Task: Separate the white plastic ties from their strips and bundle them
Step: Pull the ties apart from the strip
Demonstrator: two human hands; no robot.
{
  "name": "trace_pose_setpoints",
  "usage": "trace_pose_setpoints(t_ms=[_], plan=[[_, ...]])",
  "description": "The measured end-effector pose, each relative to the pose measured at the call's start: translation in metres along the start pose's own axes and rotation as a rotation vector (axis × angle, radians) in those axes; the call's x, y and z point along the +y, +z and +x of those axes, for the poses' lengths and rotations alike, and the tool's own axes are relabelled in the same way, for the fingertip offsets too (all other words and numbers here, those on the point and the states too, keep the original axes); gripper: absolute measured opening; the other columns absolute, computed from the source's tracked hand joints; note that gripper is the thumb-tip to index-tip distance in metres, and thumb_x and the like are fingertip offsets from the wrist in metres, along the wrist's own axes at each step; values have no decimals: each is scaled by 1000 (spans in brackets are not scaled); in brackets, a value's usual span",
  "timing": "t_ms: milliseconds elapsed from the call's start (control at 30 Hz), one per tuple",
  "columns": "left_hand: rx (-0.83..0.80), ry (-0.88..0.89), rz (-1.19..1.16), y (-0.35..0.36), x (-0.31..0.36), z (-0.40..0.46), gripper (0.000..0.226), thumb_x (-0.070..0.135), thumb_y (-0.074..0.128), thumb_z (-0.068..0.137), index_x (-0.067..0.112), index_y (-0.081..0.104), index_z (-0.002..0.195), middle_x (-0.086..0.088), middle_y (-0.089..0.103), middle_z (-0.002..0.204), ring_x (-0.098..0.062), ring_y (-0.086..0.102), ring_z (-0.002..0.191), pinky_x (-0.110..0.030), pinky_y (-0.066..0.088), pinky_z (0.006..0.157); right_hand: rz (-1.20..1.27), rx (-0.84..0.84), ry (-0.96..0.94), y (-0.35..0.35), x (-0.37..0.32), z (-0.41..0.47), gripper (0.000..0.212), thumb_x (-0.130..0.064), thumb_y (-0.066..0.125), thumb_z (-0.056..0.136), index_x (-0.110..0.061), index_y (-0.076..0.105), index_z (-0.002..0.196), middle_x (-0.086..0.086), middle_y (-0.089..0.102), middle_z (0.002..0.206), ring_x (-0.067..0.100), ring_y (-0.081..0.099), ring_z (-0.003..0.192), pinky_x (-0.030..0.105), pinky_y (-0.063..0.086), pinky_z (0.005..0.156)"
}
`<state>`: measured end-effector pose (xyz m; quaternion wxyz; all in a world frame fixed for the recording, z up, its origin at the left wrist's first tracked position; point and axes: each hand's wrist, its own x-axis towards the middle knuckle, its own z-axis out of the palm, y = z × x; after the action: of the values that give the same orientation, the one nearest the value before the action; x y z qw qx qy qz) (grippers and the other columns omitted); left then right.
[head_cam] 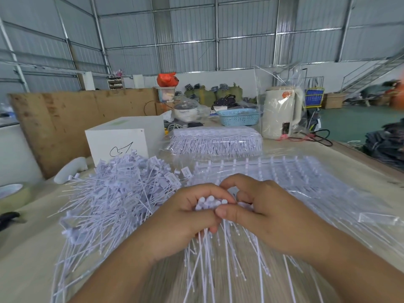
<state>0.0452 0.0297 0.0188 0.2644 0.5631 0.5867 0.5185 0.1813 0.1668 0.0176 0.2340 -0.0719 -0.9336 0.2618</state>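
The left hand point(185, 217) was curled round a bunch of white plastic ties point(211, 203), their rounded heads poking up between both hands and their thin tails fanning down toward the camera. The right hand point(260, 213) met it from the other side, thumb and forefinger pinching the heads of the same bunch. Just left of the hands lay a loose heap of separated ties point(118, 191) on the table point(28, 243). Beyond and to the right of the hands, strips of unseparated ties point(290, 171) lay flat under clear plastic. Farther back sat a wrapped stack of strips point(215, 139), a white box point(122, 138), a blue basket point(239, 116) and a cream kettle point(281, 112) in a clear bag.
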Motion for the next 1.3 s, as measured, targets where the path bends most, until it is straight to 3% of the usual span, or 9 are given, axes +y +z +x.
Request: trace_pose_setpoints(t_ms=[133, 367, 467, 567, 767, 967, 1100, 1200, 1300], plan=[[1, 14, -18, 0, -1, -1, 29, 4, 58, 72, 24, 73, 87, 4, 61, 66, -7, 53, 60, -18, 43, 58, 31, 1, -26, -1, -4, -1, 38, -69, 47, 82, -38, 54, 103, -2, 47, 54, 8, 41, 46, 29, 32, 50], [-61, 45, -112, -7, -5, -3, 19, 11, 74, 74, 18, 72, 91, 8, 67, 76, -2, 60, 66, -15, 47, 59, -4, -2, 7, -2, -3, -2, 54, -73, 35, 83, -25, 48, 62, -5, 42, 49, 8, 40, 45, 29, 32, 50], [4, 53, -168, -15, -3, -4, 20, 21, 69, 67, 20, 74, 86, 3, 65, 71, -7, 56, 58, -18, 44, 53, 35, 10, 15, -6, -2, -1, 56, -71, 37, 85, -20, 47, 63, -6, 40, 50, 8, 37, 46, 32, 32, 51], [63, 49, -177, -19, -1, -5, 16, 27, 71, 66, 21, 75, 80, 0, 64, 69, -8, 54, 54, -20, 43, 50, 39, 19, 29, -10, 0, -1, 41, -64, 46, 87, -30, 51, 64, -9, 43, 49, 6, 38, 44, 27, 29, 49], [188, 13, -53, -10, 0, -1, 5, 17, 78, 72, 19, 73, 73, 3, 61, 67, -4, 53, 57, -16, 43, 55, -42, 73, 24, -6, 0, -1, 30, -47, 62, 88, -27, 54, 67, -8, 50, 53, 7, 44, 47, 27, 34, 50], [290, 25, -133, -3, -3, 2, 11, 19, 75, 66, 12, 72, 74, -1, 67, 68, -10, 63, 64, -16, 48, 60, -89, 96, 1, -5, 1, 1, 32, -48, 56, 91, -29, 47, 66, -16, 51, 56, 9, 46, 51, 26, 32, 49], [285, 47, -138, -4, -3, 2, 6, 16, 75, 68, 13, 72, 73, -12, 70, 69, -19, 68, 67, -20, 53, 66, -77, 98, -17, -2, 3, 1, 30, -49, 53, 92, -29, 44, 71, -10, 47, 52, 10, 44, 50, 31, 34, 50], [375, 124, -114, 1, 0, 2, 7, 14, 73, 70, 8, 69, 70, -10, 68, 61, -12, 61, 56, -17, 47, 58, -101, 145, -43, 2, 0, 0, 29, -49, 51, 93, -30, 43, 72, -12, 48, 54, 10, 44, 50, 30, 33, 49], [533, 178, -125, 12, 3, 2, 7, 18, 73, 70, 12, 69, 70, -7, 67, 60, -7, 56, 49, -14, 43, 51, -105, 327, -23, 11, -12, 2, 32, -52, 48, 92, -30, 42, 70, -8, 45, 51, 9, 42, 48, 29, 37, 48]])
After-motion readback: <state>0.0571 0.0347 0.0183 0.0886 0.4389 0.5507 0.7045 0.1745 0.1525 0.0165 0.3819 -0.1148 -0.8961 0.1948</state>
